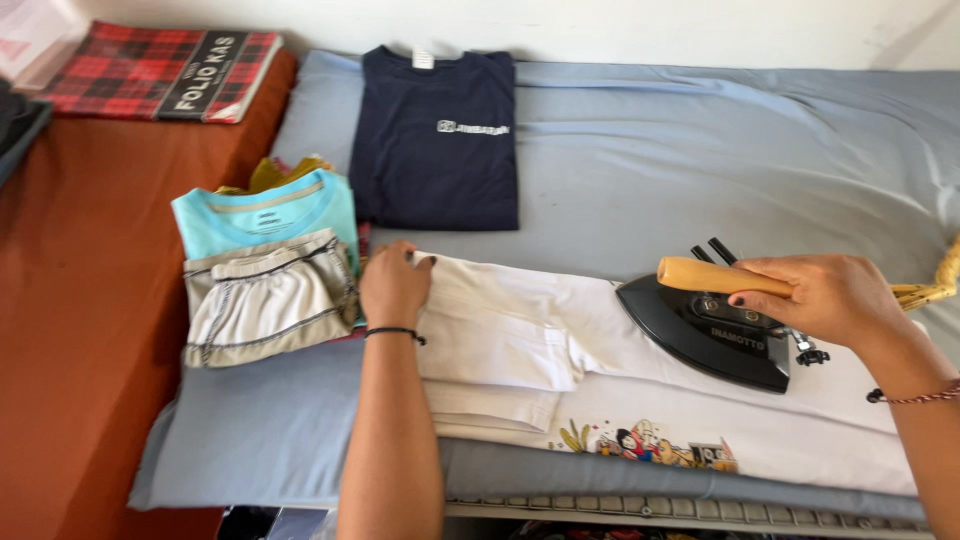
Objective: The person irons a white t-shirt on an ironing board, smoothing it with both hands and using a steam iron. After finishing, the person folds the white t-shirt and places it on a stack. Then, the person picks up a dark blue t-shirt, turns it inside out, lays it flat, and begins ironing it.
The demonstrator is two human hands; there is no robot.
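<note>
We see our right hand [835, 297] closed around the wooden handle [712, 276] of a black clothes iron [700, 335], whose soleplate rests flat on a white T-shirt [560, 350] with its pointed nose turned toward our left. The shirt lies spread across a grey-blue padded ironing surface [680, 170], folded lengthwise, with a colourful cartoon print [650, 445] showing along the edge nearest us. Our left hand [393, 285] rests palm down on the far left end of the shirt, fingers curled over its edge and pressing it flat rather than gripping anything; a thin black band circles that wrist, and a reddish beaded one circles the right wrist. Just beside the left hand sits a stack of folded clothes: a light blue T-shirt [265, 215] underneath and grey striped shorts [265, 300] on top. Farther back, near the wall, a folded navy T-shirt [435, 140] lies flat on the same surface, well apart from the iron. To the left, on a rust-orange cloth [90, 300], lies a red tartan ledger book [160, 72].
</note>
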